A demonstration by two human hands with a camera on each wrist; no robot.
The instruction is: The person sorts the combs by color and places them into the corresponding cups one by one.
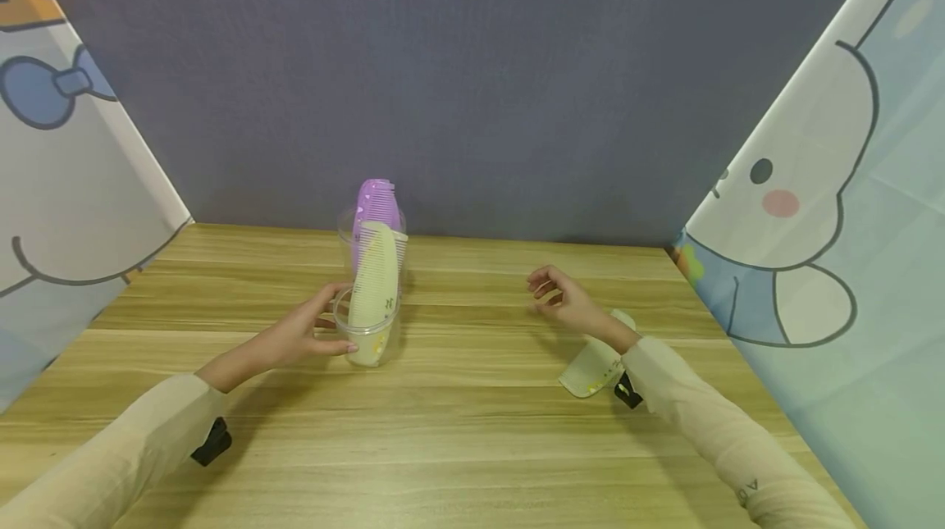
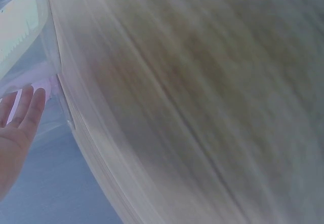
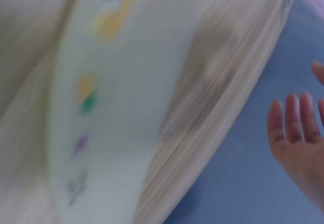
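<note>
My left hand (image 1: 306, 336) grips the side of a near clear plastic cup (image 1: 341, 312), thumb at its front and fingers toward its back. A pale yellow-green comb (image 1: 376, 266) stands upright in this cup, with small printed marks near its lower part. Right behind, a second clear cup (image 1: 344, 225) holds a purple comb (image 1: 375, 199) with its teeth facing right. Under my right wrist another pale comb (image 1: 591, 369) lies flat on the table, partly covered by the forearm. My right hand (image 1: 564, 299) hovers past that comb, fingers loosely bent around nothing.
The wood-grain table (image 1: 458, 430) ends at a dark grey upright panel (image 1: 472, 86) behind the cups. Cartoon-printed cloths (image 1: 812, 184) slope along both sides. A black wrist mount (image 1: 212, 443) sits under the left sleeve.
</note>
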